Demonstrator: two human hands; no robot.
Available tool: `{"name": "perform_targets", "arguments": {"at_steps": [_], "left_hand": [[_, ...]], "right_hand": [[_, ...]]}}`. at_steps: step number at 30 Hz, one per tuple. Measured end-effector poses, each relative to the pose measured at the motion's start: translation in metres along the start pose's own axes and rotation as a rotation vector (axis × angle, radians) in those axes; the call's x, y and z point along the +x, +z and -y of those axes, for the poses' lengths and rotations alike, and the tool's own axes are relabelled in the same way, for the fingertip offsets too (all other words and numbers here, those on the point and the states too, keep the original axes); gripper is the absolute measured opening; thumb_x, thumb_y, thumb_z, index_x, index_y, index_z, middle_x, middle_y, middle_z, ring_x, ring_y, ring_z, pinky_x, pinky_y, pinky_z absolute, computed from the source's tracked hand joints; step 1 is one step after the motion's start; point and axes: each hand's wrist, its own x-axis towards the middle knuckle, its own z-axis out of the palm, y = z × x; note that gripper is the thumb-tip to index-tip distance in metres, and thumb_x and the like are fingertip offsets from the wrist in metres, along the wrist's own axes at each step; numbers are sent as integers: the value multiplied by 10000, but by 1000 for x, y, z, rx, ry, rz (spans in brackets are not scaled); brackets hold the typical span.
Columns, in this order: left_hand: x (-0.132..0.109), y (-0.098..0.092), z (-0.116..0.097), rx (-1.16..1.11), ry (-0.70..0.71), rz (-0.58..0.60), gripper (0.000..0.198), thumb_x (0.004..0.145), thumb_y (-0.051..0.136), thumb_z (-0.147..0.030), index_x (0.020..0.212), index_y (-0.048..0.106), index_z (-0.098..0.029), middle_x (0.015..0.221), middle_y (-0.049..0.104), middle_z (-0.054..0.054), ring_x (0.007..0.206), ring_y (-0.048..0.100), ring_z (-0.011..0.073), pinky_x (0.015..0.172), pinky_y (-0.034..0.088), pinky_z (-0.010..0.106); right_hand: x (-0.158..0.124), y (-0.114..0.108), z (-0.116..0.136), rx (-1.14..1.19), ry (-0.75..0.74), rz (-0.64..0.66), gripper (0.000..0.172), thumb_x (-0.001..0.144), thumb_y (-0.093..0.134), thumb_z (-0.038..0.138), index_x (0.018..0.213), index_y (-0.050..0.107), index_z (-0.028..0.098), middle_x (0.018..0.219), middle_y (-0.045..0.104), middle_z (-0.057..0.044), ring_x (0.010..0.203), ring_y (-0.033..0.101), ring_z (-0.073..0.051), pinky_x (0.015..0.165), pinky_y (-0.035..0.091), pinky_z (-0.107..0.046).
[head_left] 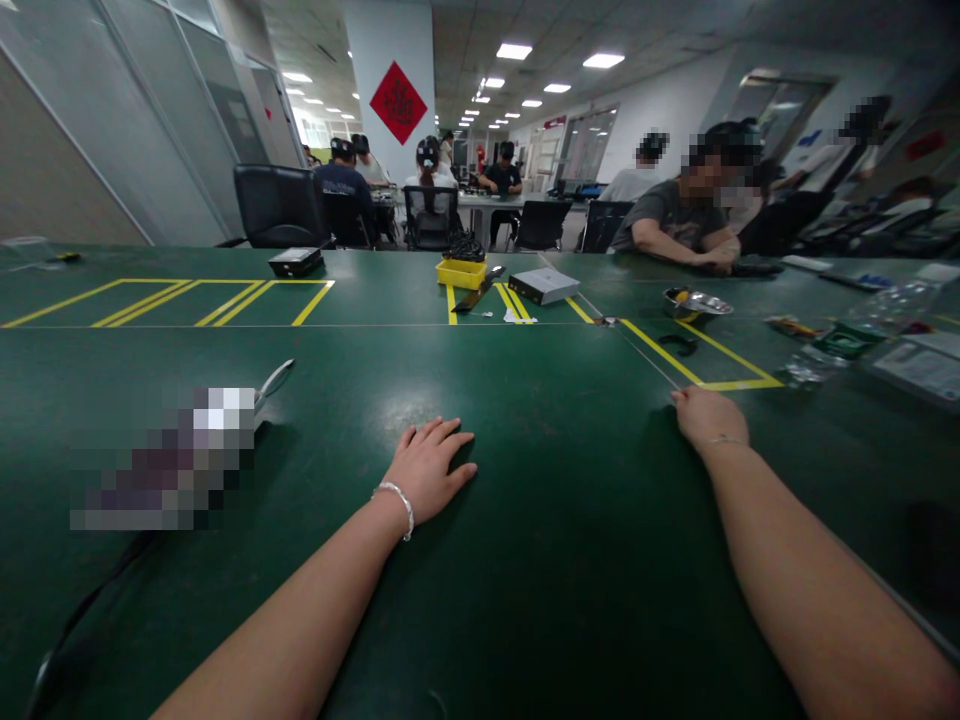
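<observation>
Lying palm down on the green counter (pixel 570 520), my left hand (pixel 431 465) had its fingers spread, with a pale bracelet (pixel 407 510) around the wrist. My right hand (pixel 711 415) was well apart from it, its back toward the head camera; most of its fingers were hidden, so I could not tell whether they were pressed together or pinching anything. A thin band (pixel 726 440) circled that wrist.

Just by the right fingertips I saw a pale seam (pixel 645 353) crossing the counter and a slanted outline of yellow tape (pixel 742 384). Within the outline lay a dark curved piece (pixel 677 345), with a silvery bowl (pixel 709 303) beyond it and a green-labelled bottle (pixel 844 342) to the right.

Over on my left was a blurred-out object (pixel 169 465), a white cable (pixel 275 378) at its far end. Farther away, a yellow tray (pixel 461 274) held dark cables (pixel 466 246); a grey box (pixel 545 286) sat to its right and a black box (pixel 295 262) to its left. Past these, a co-worker (pixel 667 215) leaned on the counter's far side.
</observation>
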Motion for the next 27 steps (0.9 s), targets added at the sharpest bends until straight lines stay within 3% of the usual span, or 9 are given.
{"name": "perform_targets", "arguments": {"at_steps": [8, 15, 27], "left_hand": [[-1, 0, 0, -2, 8, -5, 417, 804, 374, -467, 1190, 417, -314, 1329, 379, 7, 1243, 269, 248, 989, 201, 509], [0, -1, -1, 0, -5, 1, 420, 796, 395, -456, 1186, 425, -306, 1327, 380, 13, 1240, 273, 251, 992, 199, 504], [0, 0, 0, 0, 6, -17, 412, 800, 386, -459, 1183, 424, -312, 1324, 384, 8, 1239, 275, 249, 987, 205, 506]], "right_hand": [[-2, 0, 3, -4, -55, -21, 358, 837, 297, 312, 903, 601, 136, 920, 600, -153, 825, 554, -261, 630, 418, -341], [-7, -6, 10, 50, 33, -29, 388, 850, 241, 319, 1034, 553, 177, 996, 581, -146, 817, 560, -263, 631, 409, -364], [-2, 3, 9, 23, -88, -39, 386, 853, 265, 353, 943, 580, 148, 950, 577, -133, 785, 550, -231, 611, 405, -322]]}}
